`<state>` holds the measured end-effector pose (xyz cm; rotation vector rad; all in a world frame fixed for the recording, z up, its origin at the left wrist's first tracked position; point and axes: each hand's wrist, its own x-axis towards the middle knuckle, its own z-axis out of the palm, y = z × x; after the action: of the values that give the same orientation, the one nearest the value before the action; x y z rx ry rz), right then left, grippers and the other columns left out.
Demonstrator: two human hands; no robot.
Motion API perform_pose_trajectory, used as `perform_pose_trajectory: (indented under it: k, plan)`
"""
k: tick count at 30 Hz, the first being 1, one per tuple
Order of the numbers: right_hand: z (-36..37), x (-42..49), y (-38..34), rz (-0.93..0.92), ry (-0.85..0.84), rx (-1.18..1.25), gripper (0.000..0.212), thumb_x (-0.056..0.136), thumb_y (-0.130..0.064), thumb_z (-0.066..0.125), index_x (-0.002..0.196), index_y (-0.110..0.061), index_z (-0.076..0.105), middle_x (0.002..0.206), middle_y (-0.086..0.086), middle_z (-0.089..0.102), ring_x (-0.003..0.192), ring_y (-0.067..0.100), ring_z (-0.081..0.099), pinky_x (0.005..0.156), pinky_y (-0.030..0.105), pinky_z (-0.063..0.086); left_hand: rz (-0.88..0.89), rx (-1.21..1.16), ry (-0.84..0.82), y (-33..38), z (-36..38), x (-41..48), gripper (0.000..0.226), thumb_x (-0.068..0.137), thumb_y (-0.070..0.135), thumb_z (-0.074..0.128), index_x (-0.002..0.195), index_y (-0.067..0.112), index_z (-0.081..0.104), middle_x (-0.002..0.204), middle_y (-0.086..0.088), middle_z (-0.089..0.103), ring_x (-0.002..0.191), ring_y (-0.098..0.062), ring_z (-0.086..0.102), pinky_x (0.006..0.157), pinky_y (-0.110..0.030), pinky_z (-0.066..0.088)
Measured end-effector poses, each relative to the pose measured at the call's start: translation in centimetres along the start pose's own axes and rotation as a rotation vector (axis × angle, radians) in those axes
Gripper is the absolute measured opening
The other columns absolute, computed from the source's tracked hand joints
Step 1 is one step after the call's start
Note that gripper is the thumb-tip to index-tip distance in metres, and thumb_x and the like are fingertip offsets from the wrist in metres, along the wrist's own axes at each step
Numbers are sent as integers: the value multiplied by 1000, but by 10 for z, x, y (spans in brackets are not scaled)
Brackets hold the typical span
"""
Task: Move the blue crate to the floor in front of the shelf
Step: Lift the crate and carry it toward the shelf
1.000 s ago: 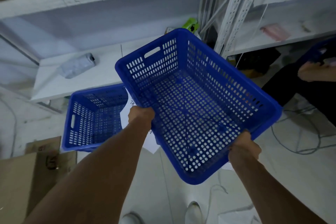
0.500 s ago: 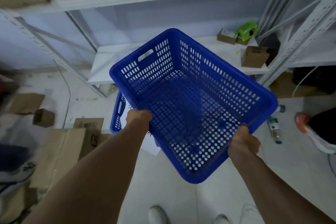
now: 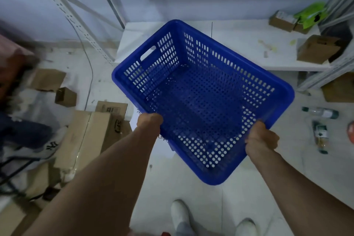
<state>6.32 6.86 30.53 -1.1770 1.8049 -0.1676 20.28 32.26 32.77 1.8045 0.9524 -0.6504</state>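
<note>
Blue crate (image 3: pixel 203 99) hangs empty in the air between us and the shelf, our left hand (image 3: pixel 150 122) and right hand (image 3: pixel 261 138) each clenched tight over its near rim. Since a second ago our view has swung left, so the second crate is hidden beneath ours. Beyond lie bare floor (image 3: pixel 191 188), then the low shelf board (image 3: pixel 249 48); we judge lowering comes next.
</note>
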Motion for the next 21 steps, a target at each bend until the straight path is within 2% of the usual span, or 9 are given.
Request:
perform_pose_trajectory:
  k: [4, 7, 8, 10, 12, 14, 16, 18, 21]
  plan:
    - [15, 19, 0, -8, 29, 30, 51, 76, -51, 57, 97, -6, 69, 86, 9, 71, 67, 30, 68, 66, 44, 62, -19, -28, -31, 4, 4, 12, 16, 90, -2, 55, 102, 9, 59, 98, -11, 63, 91, -31, 66, 79, -47, 57]
    - [21, 34, -7, -31, 46, 32, 51, 73, -53, 56, 94, -8, 70, 81, 9, 72, 58, 28, 65, 57, 40, 58, -33, -58, -52, 10, 9, 11, 12, 93, -3, 52, 86, 6, 55, 91, -13, 61, 87, -32, 64, 79, -44, 52]
    - [23, 43, -9, -44, 65, 22, 53, 74, -55, 55, 93, -8, 70, 80, 9, 72, 58, 29, 66, 58, 41, 60, -34, -37, -55, 13, 16, 13, 11, 92, -4, 49, 92, 4, 57, 94, -14, 62, 89, -32, 64, 79, -44, 52]
    - [28, 54, -11, -94, 69, -36, 60, 74, -61, 51, 90, -7, 70, 79, 11, 73, 59, 30, 68, 63, 46, 63, -33, 41, -10, 16, 18, 17, 33, 90, -3, 47, 122, 0, 56, 108, -19, 64, 97, -35, 66, 82, -45, 54]
    - [33, 66, -8, -156, 88, -126, 63, 74, -65, 47, 86, -8, 69, 80, 14, 75, 64, 32, 71, 68, 48, 63, 5, 192, 41, 20, 20, 19, 55, 93, 4, 51, 145, 3, 35, 121, -20, 58, 103, -35, 65, 84, -43, 57]
    - [31, 67, -9, -174, 113, -178, 61, 79, -63, 47, 91, -7, 69, 88, 16, 76, 71, 34, 72, 72, 47, 62, 140, 437, 74, 19, 24, 19, 71, 90, 13, 61, 148, 10, 21, 127, -18, 55, 106, -36, 63, 88, -47, 58]
    - [28, 60, -13, -186, 109, -214, 56, 90, -53, 51, 105, -2, 67, 102, 19, 73, 86, 37, 69, 78, 44, 59, 351, 759, 201, 16, 22, 21, 75, 83, 20, 71, 141, 13, 24, 127, -17, 56, 112, -38, 61, 88, -51, 57]
    - [28, 51, -15, -229, 181, -291, 51, 95, -42, 53, 121, 2, 55, 122, 23, 62, 106, 40, 60, 85, 46, 51, 576, 1008, 276, 15, 17, 26, 76, 80, 27, 74, 140, 16, 30, 132, -14, 49, 122, -36, 51, 91, -54, 52]
    - [28, 36, -5, -573, 315, -569, 58, 83, -28, 59, 129, 2, 41, 135, 22, 47, 119, 39, 45, 97, 48, 39, 869, 1316, 169, 14, 8, 38, 55, 82, 42, 62, 133, 22, 53, 133, -6, 46, 125, -30, 41, 99, -54, 43]
